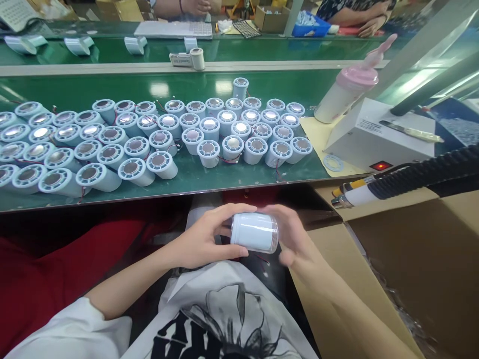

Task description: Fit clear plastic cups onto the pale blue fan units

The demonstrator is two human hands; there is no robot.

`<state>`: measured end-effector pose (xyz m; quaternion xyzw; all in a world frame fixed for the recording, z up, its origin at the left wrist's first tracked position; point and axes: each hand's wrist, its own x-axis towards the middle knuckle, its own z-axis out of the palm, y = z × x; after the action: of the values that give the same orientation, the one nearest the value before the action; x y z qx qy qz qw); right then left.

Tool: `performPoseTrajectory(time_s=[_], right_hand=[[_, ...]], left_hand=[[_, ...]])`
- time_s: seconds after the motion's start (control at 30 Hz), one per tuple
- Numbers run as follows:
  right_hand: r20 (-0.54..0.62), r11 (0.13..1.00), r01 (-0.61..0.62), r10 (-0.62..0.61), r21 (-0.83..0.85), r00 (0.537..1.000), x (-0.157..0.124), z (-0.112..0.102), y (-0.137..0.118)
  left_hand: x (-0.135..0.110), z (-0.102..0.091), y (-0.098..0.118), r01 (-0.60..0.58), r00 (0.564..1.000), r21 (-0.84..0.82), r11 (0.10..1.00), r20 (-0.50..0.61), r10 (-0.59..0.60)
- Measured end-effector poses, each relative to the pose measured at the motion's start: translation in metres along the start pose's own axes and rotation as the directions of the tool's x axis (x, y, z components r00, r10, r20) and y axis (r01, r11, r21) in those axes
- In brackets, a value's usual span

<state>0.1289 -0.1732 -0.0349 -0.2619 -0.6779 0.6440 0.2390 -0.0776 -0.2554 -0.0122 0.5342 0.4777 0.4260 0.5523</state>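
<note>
My left hand (209,237) grips a light blue plastic cylinder (252,232), thumb below and fingers above. A clear plastic cover shows around the cylinder, past its right end. Close to that end is my right hand (295,237), slightly blurred, its fingers curved and apart from the thumb; whether a fingertip touches the cover is unclear. Beyond my hands, many similar light blue cylinders (207,152) stand or lean in rows on the green table (209,182). Their round ends have slotted rings and metallic centres, and thin red and black wires lie among them.
An open cardboard box (422,259) sits at my right, below a black ribbed hose (430,169). A grey device (381,132) with a red-lit switch and a pink-lidded bottle (346,92) stand at the table's right. Across the table are other people's arms (355,17).
</note>
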Motion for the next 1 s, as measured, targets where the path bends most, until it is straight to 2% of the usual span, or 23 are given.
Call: performPoseTrajectory(time_s=[0.03, 0.07, 0.13, 0.17, 0.23, 0.3, 0.37, 0.47, 0.63, 0.83, 0.93, 1.0], right_hand=[[0.006, 0.974, 0.165, -0.166, -0.158, 0.986, -0.001, -0.002, 0.000], [0.058, 0.910, 0.294, -0.290, -0.293, 0.955, -0.002, -0.005, 0.000], [0.172, 0.799, 0.420, -0.384, -0.431, 0.907, -0.003, -0.008, -0.001], [0.185, 0.803, 0.413, -0.370, -0.430, 0.910, -0.004, -0.009, -0.002], [0.116, 0.915, 0.274, -0.250, -0.297, 0.961, -0.005, -0.009, -0.003], [0.056, 0.996, 0.079, -0.077, -0.036, 0.995, -0.006, -0.007, -0.005], [0.060, 0.982, -0.085, 0.076, 0.167, 0.995, -0.006, -0.004, -0.009], [0.079, 0.942, -0.218, 0.204, 0.256, 0.976, -0.005, -0.002, -0.015], [0.090, 0.903, -0.280, 0.265, 0.326, 0.960, -0.006, -0.006, -0.017], [0.085, 0.867, -0.360, 0.353, 0.346, 0.932, -0.006, -0.019, -0.007], [0.042, 0.869, -0.318, 0.327, 0.379, 0.944, -0.004, -0.014, 0.005], [0.058, 0.860, -0.286, 0.289, 0.422, 0.956, -0.005, -0.009, 0.013]], left_hand=[[0.000, 0.000, 0.000, 0.036, 0.999, -0.037, 0.999, -0.002, -0.036], [-0.001, 0.001, 0.000, 0.063, 0.998, -0.062, 0.996, 0.002, -0.063], [0.000, 0.000, 0.000, 0.097, 0.995, -0.080, 0.992, 0.022, -0.095], [0.000, -0.001, 0.000, 0.088, 0.996, -0.072, 0.994, 0.034, -0.086], [0.001, -0.004, 0.000, 0.032, 0.998, -0.029, 0.999, 0.055, -0.030], [0.002, -0.006, 0.000, -0.026, 0.997, 0.005, 1.000, 0.073, 0.026], [0.003, -0.007, 0.000, -0.021, 0.996, 0.000, 1.000, 0.090, 0.021], [0.004, -0.007, -0.005, 0.043, 0.991, -0.066, 0.997, 0.127, -0.035], [0.009, -0.005, -0.011, 0.099, 0.977, -0.147, 0.984, 0.200, -0.068], [0.025, -0.002, -0.011, 0.044, 0.979, -0.043, 0.998, 0.203, -0.034], [0.030, 0.003, -0.018, 0.151, 0.965, -0.047, 0.987, 0.223, -0.137], [0.031, 0.005, -0.020, 0.230, 0.955, -0.062, 0.971, 0.207, -0.213]])
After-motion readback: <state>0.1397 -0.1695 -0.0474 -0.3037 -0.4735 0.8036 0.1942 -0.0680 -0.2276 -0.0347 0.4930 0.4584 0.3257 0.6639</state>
